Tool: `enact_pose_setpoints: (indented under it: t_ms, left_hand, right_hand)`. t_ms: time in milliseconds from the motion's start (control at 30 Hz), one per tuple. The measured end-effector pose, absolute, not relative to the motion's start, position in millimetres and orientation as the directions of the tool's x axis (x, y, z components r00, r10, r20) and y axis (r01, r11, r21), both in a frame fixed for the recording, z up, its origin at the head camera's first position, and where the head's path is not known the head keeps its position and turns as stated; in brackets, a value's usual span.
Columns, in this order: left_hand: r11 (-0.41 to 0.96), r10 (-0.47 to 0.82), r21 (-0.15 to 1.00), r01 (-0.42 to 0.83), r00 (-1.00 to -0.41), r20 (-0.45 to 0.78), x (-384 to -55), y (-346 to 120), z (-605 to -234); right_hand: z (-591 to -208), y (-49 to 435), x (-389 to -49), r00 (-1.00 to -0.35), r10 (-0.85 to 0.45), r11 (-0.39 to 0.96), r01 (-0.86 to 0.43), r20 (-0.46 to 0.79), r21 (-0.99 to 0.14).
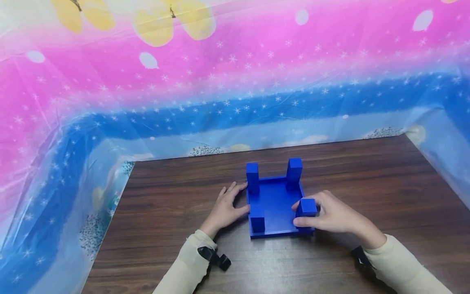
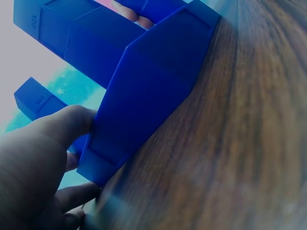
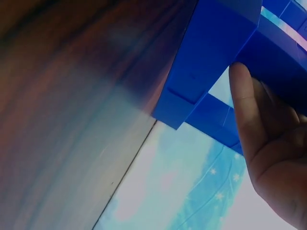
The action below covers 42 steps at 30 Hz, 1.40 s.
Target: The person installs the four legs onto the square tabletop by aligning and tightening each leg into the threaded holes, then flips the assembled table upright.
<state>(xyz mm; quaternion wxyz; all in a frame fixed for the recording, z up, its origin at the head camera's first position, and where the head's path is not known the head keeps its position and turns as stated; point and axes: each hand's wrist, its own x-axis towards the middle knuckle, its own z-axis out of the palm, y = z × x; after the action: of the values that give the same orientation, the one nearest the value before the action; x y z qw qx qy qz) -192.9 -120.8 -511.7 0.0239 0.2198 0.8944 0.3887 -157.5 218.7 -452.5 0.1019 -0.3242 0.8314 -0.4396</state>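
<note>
A shallow blue tray (image 1: 276,204) with a raised rim lies on the wooden table, a square blue post standing at each corner. My right hand (image 1: 335,213) grips the near right post (image 1: 307,208), thumb on its near side and fingers behind it. Spread along the tray's left side, my left hand (image 1: 225,209) touches the rim with the thumb, and its index fingertip is at the far left post (image 1: 252,176). In the left wrist view, the left thumb (image 2: 72,120) lies against the tray's outer wall (image 2: 144,100). Small raised digits mark some posts.
The brown wood-grain table (image 1: 176,183) ends at a far edge, where a pink and blue patterned cloth (image 1: 220,90) hangs behind and at both sides. A black strap with a small device (image 1: 216,258) sits on the left wrist, another dark one (image 1: 361,257) on the right.
</note>
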Motion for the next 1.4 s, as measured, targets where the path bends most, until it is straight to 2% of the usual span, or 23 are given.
enact_pose_setpoints:
  t_ms: [267,467,567,700,800,967,1233,1400]
  left_hand:
    - [0.610,0.482,0.703,0.366,-0.876,0.038,-191.6,-123.8,-500.9]
    - [0.683,0.537,0.555,0.475,-0.841,0.060,-185.4,-142.7,-464.8]
    - [0.659,0.595,0.531,0.532,-0.801,0.063,-175.0,-149.9,-444.5]
    - [0.606,0.695,0.567,0.559,-0.718,-0.036,-156.9,-149.3,-431.7]
    - [0.615,0.718,0.542,0.573,-0.692,-0.083,-148.9,-143.6,-437.1]
    - [0.618,0.728,0.482,0.621,-0.683,-0.054,-146.9,-132.6,-452.9]
    - [0.632,0.717,0.457,0.625,-0.696,-0.041,-151.7,-119.4,-465.7]
    - [0.621,0.728,0.486,0.615,-0.682,-0.068,-154.1,-114.5,-468.9]
  right_hand:
    - [-454.2,226.4,-159.7,-0.786,-0.615,0.513,-0.464,0.068,-0.722]
    - [-448.5,235.2,-163.5,-0.764,-0.625,0.522,-0.560,0.158,-0.643]
    - [-449.2,239.2,-162.0,-0.759,-0.633,0.529,-0.568,0.153,-0.631]
    - [-454.4,241.3,-156.4,-0.758,-0.644,0.566,-0.565,0.107,-0.600]
    - [-456.2,242.3,-154.4,-0.746,-0.662,0.596,-0.581,0.070,-0.554]
    - [-456.3,240.9,-156.2,-0.736,-0.676,0.641,-0.606,0.027,-0.471]
    - [-464.0,233.2,-160.0,-0.750,-0.656,0.720,-0.589,-0.085,-0.366]
    - [-469.8,232.8,-159.7,-0.737,-0.671,0.717,-0.614,-0.086,-0.331]
